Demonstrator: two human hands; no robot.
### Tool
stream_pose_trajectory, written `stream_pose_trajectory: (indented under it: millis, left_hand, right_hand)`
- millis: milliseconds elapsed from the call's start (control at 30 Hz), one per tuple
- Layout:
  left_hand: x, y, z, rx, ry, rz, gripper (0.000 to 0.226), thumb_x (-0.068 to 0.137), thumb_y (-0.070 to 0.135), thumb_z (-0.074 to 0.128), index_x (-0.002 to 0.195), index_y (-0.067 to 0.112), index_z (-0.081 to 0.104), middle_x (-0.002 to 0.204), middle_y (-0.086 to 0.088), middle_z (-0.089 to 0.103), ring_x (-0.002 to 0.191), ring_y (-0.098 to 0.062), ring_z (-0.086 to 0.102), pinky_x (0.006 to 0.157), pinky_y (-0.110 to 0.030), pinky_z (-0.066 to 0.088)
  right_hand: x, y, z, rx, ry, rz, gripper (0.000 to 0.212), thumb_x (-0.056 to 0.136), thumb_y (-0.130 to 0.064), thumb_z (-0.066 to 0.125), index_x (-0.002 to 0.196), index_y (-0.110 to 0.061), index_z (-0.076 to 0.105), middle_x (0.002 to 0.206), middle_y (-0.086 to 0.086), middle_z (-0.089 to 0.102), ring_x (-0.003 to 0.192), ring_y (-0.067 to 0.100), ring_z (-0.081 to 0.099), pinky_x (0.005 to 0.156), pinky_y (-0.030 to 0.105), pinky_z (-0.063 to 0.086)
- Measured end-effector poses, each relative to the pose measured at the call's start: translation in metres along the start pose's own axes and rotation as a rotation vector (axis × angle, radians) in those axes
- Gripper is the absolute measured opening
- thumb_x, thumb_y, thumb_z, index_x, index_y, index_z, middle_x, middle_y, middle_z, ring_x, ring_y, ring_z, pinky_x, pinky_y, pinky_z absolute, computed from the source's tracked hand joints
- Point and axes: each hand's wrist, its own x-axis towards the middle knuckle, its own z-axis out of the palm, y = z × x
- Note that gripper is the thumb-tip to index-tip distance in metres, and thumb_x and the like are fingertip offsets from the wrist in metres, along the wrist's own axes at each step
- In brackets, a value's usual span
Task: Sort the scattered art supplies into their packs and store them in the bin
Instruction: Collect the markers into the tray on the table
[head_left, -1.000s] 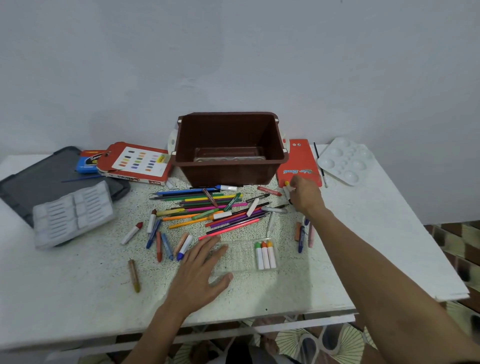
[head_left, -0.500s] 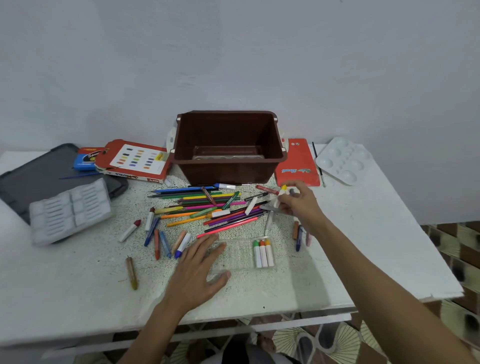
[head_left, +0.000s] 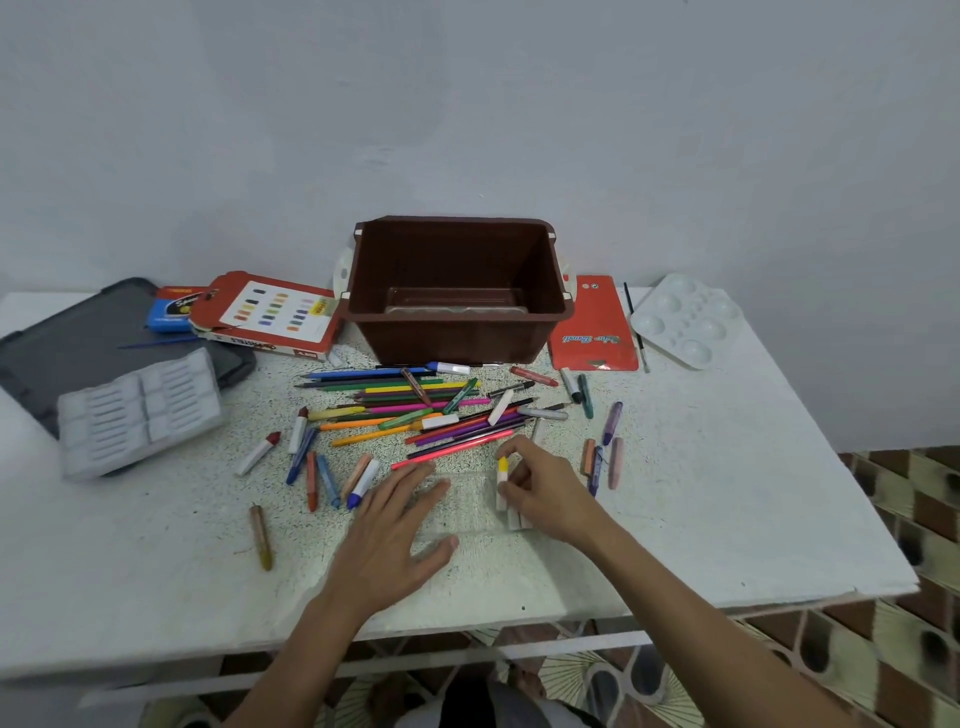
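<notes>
At the near middle of a white table (head_left: 701, 493), the person's right hand (head_left: 545, 493) has its fingertips closed in a pinch around a short white stick with a yellow tip (head_left: 502, 467). It looks like a crayon or paint stick. The stick is held roughly upright, its tip pointing away from the person, just over the right end of a clear plastic tray (head_left: 470, 501). The white ends of other sticks show under the hand, seemingly already lying in the tray.

The left hand (head_left: 389, 530) lies flat with its fingers straight and spread. It holds nothing and rests on the left part of the tray.

The stick appears light, stiff and smooth. A fingertip pinch at mid-barrel should suit it, clear of the coloured tip. The tray looks thin and flimsy and is likely to slide or flex unless it is pressed down.

Beyond the hands lies a loose pile of coloured pencils and pens (head_left: 415, 400), with more sticks scattered to its left (head_left: 311, 467) and right (head_left: 602, 457). Behind the pile stands a brown bin (head_left: 452, 338), open at the top. A red pack (head_left: 592, 327) and a white paint palette (head_left: 685, 322) lie to the right of the bin. To its left are a red box with colour swatches (head_left: 270, 312), a white moulded insert (head_left: 140, 410) and a dark lid (head_left: 78, 343).
</notes>
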Motion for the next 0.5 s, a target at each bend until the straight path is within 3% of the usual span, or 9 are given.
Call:
stream_pose_trajectory:
  millis: [100, 267, 433, 500]
  left_hand:
    - [0.0, 0.0, 0.0, 0.011, -0.008, -0.004, 0.063, 0.093, 0.063, 0.046, 0.147, 0.031, 0.042, 0.159, 0.01, 0.025, 0.148, -0.009, 0.016, 0.117, -0.038, 0.023]
    - [0.0, 0.0, 0.0, 0.008, -0.023, -0.021, 0.065, 0.092, 0.065, 0.043, 0.148, 0.032, 0.04, 0.159, 0.011, 0.024, 0.148, -0.009, 0.016, 0.116, -0.037, 0.021]
    - [0.0, -0.001, 0.0, -0.007, -0.031, -0.025, 0.066, 0.092, 0.064, 0.044, 0.149, 0.033, 0.038, 0.159, 0.012, 0.022, 0.148, -0.009, 0.015, 0.117, -0.04, 0.023]
    - [0.0, -0.001, 0.0, -0.003, -0.036, -0.029, 0.066, 0.092, 0.065, 0.043, 0.149, 0.033, 0.038, 0.16, 0.012, 0.021, 0.148, -0.01, 0.015, 0.117, -0.041, 0.024]
  right_hand:
    - [-0.002, 0.001, 0.006, -0.071, 0.006, -0.037, 0.027, 0.094, -0.009, 0.06, 0.119, -0.019, 0.054, 0.075, -0.006, 0.063, 0.063, -0.001, 0.057, 0.054, 0.009, 0.039]
    - [-0.004, 0.004, 0.011, -0.231, 0.047, -0.092, 0.026, 0.09, -0.009, 0.062, 0.116, -0.011, 0.061, 0.087, 0.006, 0.06, 0.072, 0.014, 0.052, 0.062, 0.021, 0.034]
    - [-0.004, 0.005, 0.016, -0.325, 0.036, -0.144, 0.006, 0.09, -0.009, 0.059, 0.096, -0.007, 0.059, 0.079, -0.004, 0.037, 0.072, 0.019, 0.044, 0.055, 0.012, 0.027]
    - [-0.004, 0.006, 0.02, -0.357, 0.06, -0.158, 0.008, 0.091, -0.01, 0.057, 0.097, -0.005, 0.059, 0.081, -0.001, 0.038, 0.071, 0.021, 0.044, 0.053, 0.013, 0.025]
